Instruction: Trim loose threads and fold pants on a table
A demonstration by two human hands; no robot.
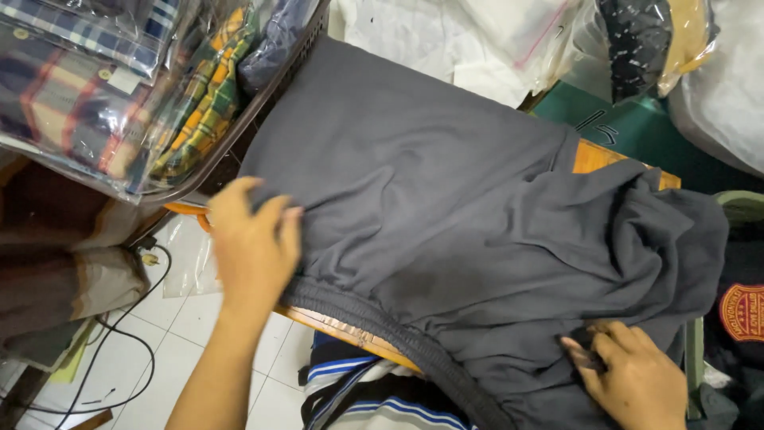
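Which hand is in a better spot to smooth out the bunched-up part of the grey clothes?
Probably the right hand. It already rests on the crumpled folds of the grey garment. The left hand lies flat on the smooth part near the waistband, farther from the wrinkles.

Even, soft overhead light, fairly bright. Glare on the plastic garment bags (95, 87). Slight motion blur on left hand (253, 239).

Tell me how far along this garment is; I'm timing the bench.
Done: the upper part of the dark grey garment lies smooth on the wooden table. In hand: the left hand presses its left edge, and the right hand pinches fabric. Left: the right side is bunched and the ribbed hem overhangs the edge.
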